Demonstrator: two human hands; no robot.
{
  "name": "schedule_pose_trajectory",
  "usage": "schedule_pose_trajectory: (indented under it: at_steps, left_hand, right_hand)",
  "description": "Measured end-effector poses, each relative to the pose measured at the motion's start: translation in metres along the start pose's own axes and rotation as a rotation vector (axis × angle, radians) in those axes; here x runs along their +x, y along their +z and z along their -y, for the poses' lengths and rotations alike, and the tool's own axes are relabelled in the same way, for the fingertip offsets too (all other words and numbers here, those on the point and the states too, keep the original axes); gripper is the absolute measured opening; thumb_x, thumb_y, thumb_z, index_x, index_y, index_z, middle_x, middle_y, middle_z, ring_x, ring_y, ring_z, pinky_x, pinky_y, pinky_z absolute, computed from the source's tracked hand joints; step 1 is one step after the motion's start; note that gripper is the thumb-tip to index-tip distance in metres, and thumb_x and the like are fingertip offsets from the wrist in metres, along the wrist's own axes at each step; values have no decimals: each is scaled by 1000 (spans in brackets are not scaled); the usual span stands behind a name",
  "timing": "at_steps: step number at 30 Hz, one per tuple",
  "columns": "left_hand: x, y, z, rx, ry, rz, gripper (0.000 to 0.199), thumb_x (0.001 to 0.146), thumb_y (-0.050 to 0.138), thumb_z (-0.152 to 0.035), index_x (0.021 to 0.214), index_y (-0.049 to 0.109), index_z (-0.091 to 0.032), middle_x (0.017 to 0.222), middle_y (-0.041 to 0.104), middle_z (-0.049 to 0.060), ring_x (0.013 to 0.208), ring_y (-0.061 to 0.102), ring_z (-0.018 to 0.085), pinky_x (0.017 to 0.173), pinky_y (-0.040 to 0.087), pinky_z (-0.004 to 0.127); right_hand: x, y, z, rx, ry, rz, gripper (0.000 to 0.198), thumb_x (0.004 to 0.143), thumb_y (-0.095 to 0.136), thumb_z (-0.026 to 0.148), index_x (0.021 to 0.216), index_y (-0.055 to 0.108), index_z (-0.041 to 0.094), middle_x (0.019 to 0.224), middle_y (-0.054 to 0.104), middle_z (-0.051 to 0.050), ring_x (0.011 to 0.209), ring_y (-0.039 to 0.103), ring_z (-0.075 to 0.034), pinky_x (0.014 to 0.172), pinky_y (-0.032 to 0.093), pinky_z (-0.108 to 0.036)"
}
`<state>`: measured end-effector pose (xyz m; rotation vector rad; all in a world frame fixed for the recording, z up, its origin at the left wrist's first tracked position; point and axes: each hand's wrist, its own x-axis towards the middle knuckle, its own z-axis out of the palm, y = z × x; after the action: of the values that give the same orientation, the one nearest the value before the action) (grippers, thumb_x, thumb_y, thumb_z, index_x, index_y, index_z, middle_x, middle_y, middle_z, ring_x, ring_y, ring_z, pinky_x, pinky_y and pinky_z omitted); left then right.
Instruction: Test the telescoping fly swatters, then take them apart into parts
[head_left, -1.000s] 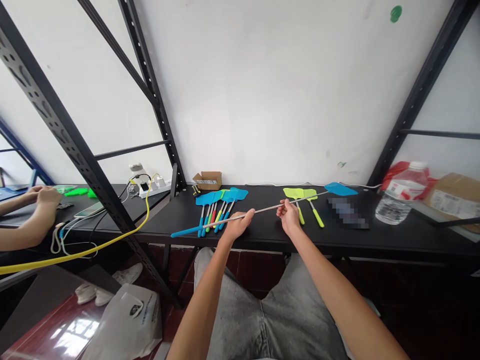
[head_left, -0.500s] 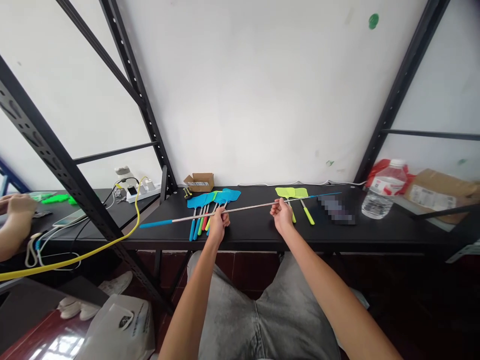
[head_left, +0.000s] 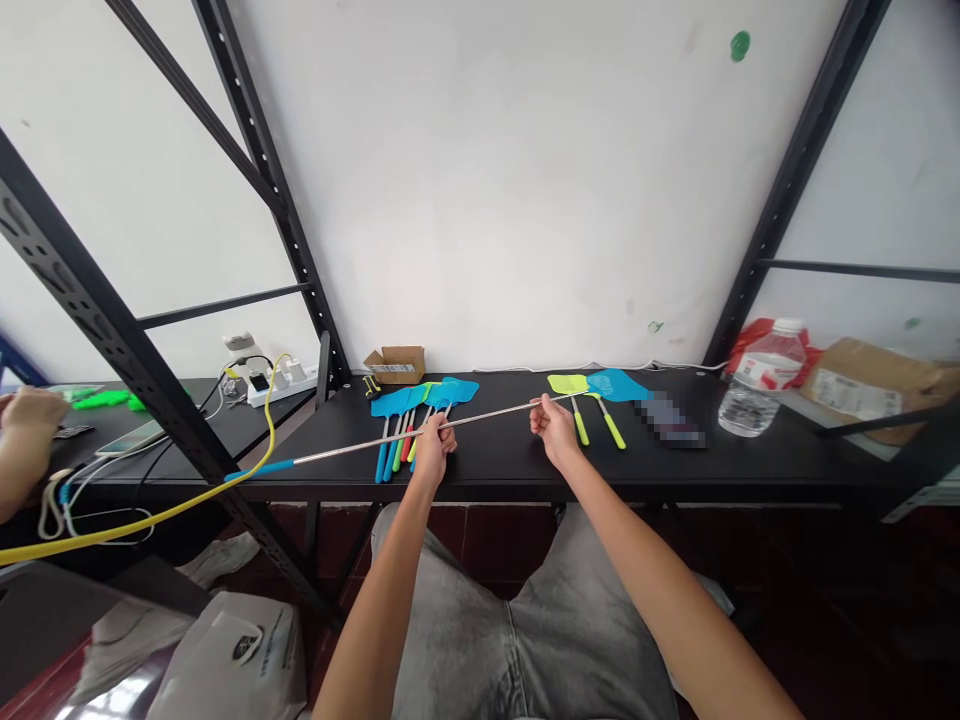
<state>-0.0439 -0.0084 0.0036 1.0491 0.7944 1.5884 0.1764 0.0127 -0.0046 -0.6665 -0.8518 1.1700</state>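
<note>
A long telescopic fly swatter with a silvery rod (head_left: pixel 360 446) stretches across the black table in front of me. Its blue handle (head_left: pixel 262 468) points left, behind the yellow cable, and its blue mesh head (head_left: pixel 619 385) is at the right, broad face showing. My left hand (head_left: pixel 433 450) is closed around the rod near its middle. Closer to the head, my right hand (head_left: pixel 553 430) pinches the rod with bent fingers. Beyond my left hand lies a fanned group of fly swatters (head_left: pixel 390 402), blue with some green and red handles. Yellow-green swatters (head_left: pixel 611 425) lie beside my right hand.
A small cardboard box (head_left: pixel 395 364) stands at the back. To the right are a blurred dark packet (head_left: pixel 670 418), a water bottle (head_left: pixel 762 380) and a brown parcel (head_left: pixel 874 385). A yellow cable (head_left: pixel 180 510) crosses a rack post at left. Another person's hand (head_left: pixel 34 410) shows far left.
The held swatter has shifted left, its handle now reaching the yellow cable. Its head has turned from edge-on to broad face. Both hands stay in about the same place.
</note>
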Motion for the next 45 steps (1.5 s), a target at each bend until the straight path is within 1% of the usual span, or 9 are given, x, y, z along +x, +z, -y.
schedule_pose_trajectory:
  at_steps: [4,12,18,23,28,31,37,40,45]
  left_hand:
    - [1,-2,1,-20,24,-15,37,82,54,-34,54,34,-21,43,24,-8,38,22,6,42,25,21]
    - [-1,2,-1,4,-2,-13,41,82,58,-38,54,31,-22,44,24,-9,37,22,5,41,24,22]
    - [0,-1,0,-37,4,-25,39,81,57,-37,55,32,-22,44,24,-9,37,22,6,41,25,22]
    - [2,-3,3,-33,17,-11,43,82,56,-39,52,31,-21,41,22,-8,37,22,6,41,25,22]
    - [0,1,-1,-39,4,-51,46,81,59,-44,55,28,-22,45,20,-9,37,21,6,41,25,22]
    - [-3,2,-5,-99,-6,-72,49,84,54,-48,54,25,-22,46,15,-10,37,18,6,40,22,22]
    - [-4,0,-5,-134,0,-64,54,88,48,-53,52,23,-23,44,13,-9,37,16,6,40,24,23]
    - [-2,-1,-1,-147,10,-57,54,89,47,-52,51,22,-23,43,13,-9,36,15,6,40,24,23]
    - [0,-2,2,-174,34,-86,49,88,45,-43,51,21,-23,43,12,-8,35,14,7,39,21,23]
  right_hand:
    - [1,-2,2,64,-9,-52,39,68,78,54,77,68,18,58,55,2,49,48,-8,45,38,-21]
    - [-2,1,0,-70,10,83,40,72,75,54,82,71,15,62,58,1,50,49,-8,46,37,-22]
    - [6,-14,19,204,61,-107,45,72,69,63,88,64,21,60,54,4,49,49,-9,46,39,-23]
    - [22,-37,45,261,27,-241,49,79,58,68,71,48,21,56,45,5,45,42,-7,44,38,-23]
    - [35,-55,65,244,-51,-333,42,79,69,53,72,43,22,54,42,7,44,39,-7,42,36,-22]
    - [41,-71,78,309,-58,-404,34,86,63,45,73,41,22,55,40,7,45,40,-7,40,36,-20]
    - [52,-106,106,324,-114,-496,33,92,48,48,73,39,23,61,41,5,46,42,-7,37,38,-18]
    - [54,-113,109,314,-103,-569,33,92,43,52,76,42,23,66,46,2,49,49,-8,38,42,-18]
    - [57,-104,95,264,-84,-546,36,94,42,55,78,47,23,70,52,1,48,49,-8,41,46,-18]
